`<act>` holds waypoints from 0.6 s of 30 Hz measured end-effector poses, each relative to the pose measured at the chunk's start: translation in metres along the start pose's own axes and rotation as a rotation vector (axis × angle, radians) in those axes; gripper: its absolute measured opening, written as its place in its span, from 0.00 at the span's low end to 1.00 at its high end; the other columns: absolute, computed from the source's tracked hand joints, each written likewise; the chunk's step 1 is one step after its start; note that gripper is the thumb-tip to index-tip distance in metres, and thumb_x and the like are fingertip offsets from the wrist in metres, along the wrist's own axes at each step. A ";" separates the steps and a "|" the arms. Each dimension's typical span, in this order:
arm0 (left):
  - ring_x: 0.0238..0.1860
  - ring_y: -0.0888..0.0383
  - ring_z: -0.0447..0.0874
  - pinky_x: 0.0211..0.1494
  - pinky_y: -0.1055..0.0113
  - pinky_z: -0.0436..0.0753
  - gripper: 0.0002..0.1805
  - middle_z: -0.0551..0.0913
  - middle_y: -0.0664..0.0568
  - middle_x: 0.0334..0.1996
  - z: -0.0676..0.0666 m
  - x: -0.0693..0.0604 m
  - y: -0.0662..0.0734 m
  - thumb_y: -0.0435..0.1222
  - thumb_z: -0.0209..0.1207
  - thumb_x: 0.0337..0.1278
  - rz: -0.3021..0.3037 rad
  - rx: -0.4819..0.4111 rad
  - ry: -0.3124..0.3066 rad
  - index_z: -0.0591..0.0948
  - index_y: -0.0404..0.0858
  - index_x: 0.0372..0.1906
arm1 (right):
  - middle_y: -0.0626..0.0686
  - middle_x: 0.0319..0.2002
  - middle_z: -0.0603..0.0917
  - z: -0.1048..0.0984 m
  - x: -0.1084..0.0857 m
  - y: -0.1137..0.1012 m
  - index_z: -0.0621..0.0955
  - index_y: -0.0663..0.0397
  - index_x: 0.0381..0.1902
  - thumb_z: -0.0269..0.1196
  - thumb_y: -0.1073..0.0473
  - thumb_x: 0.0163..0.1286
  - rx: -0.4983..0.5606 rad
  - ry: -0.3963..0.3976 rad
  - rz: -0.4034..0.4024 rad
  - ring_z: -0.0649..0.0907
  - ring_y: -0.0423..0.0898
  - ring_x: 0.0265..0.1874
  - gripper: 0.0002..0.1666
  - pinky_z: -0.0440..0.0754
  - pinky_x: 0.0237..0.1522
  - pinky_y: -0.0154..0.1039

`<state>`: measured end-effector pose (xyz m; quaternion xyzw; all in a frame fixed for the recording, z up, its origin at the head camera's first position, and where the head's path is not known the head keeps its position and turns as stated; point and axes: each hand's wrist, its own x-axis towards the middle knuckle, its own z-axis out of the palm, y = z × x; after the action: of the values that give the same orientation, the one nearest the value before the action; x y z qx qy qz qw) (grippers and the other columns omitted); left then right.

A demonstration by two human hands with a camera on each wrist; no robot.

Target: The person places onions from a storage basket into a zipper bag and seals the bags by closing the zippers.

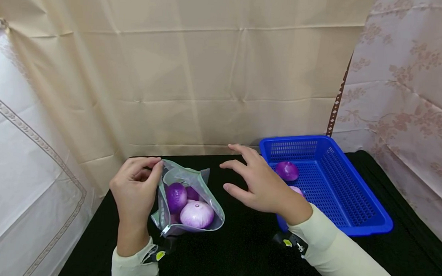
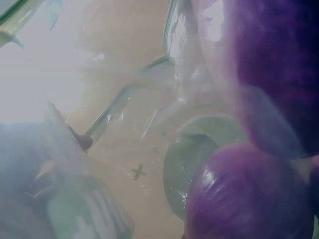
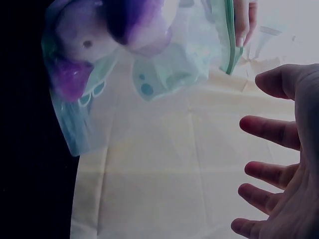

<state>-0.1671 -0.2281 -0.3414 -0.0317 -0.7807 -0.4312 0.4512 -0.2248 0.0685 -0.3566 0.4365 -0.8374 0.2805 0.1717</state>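
A clear zip bag (image 1: 214, 213) with a green-tinted rim stands mouth-up on the black cloth, several purple onions (image 1: 196, 214) inside it. My left hand (image 1: 136, 185) pinches the left edge of the bag's mouth between thumb and fingers. To the right of the bag my right hand (image 1: 258, 180) hovers with fingers spread and nothing in them. In the right wrist view its fingers (image 3: 269, 132) are apart from the bag (image 3: 169, 74). The left wrist view looks through the blurry plastic at onions (image 2: 249, 194); the left hand is hard to make out there.
A blue perforated basket (image 1: 354, 197) stands at the right, partly behind the right forearm. It holds a purple onion (image 1: 287, 170) and a paler onion (image 1: 296, 190) half hidden by the hand. A beige curtain (image 1: 210, 70) hangs behind the black-covered table (image 1: 229, 256).
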 end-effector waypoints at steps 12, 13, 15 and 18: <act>0.24 0.69 0.80 0.31 0.82 0.77 0.02 0.87 0.53 0.33 0.001 0.000 0.000 0.33 0.73 0.57 0.005 -0.008 0.006 0.93 0.41 0.35 | 0.53 0.79 0.63 -0.003 -0.010 0.020 0.80 0.40 0.63 0.65 0.43 0.73 0.030 -0.019 0.097 0.64 0.58 0.76 0.24 0.67 0.72 0.65; 0.24 0.69 0.80 0.31 0.82 0.77 0.02 0.87 0.53 0.33 0.001 0.000 0.000 0.33 0.73 0.57 0.005 -0.009 0.006 0.93 0.41 0.35 | 0.53 0.79 0.62 -0.003 -0.011 0.022 0.81 0.40 0.63 0.65 0.44 0.73 0.036 -0.020 0.110 0.64 0.59 0.76 0.23 0.67 0.71 0.66; 0.24 0.69 0.80 0.31 0.82 0.77 0.02 0.87 0.53 0.33 0.001 0.000 0.001 0.33 0.73 0.57 0.008 -0.009 0.003 0.93 0.41 0.36 | 0.54 0.79 0.62 -0.004 -0.013 0.026 0.81 0.40 0.62 0.66 0.44 0.72 0.047 -0.022 0.136 0.64 0.59 0.76 0.23 0.67 0.71 0.66; 0.24 0.68 0.80 0.31 0.81 0.78 0.02 0.87 0.53 0.33 0.001 0.000 0.002 0.34 0.74 0.57 0.006 -0.014 0.004 0.93 0.41 0.35 | 0.55 0.79 0.62 -0.006 -0.016 0.032 0.81 0.39 0.61 0.67 0.45 0.72 0.072 -0.024 0.171 0.63 0.60 0.76 0.22 0.66 0.71 0.67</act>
<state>-0.1668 -0.2257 -0.3403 -0.0363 -0.7767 -0.4351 0.4539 -0.2424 0.0971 -0.3703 0.3729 -0.8630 0.3186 0.1213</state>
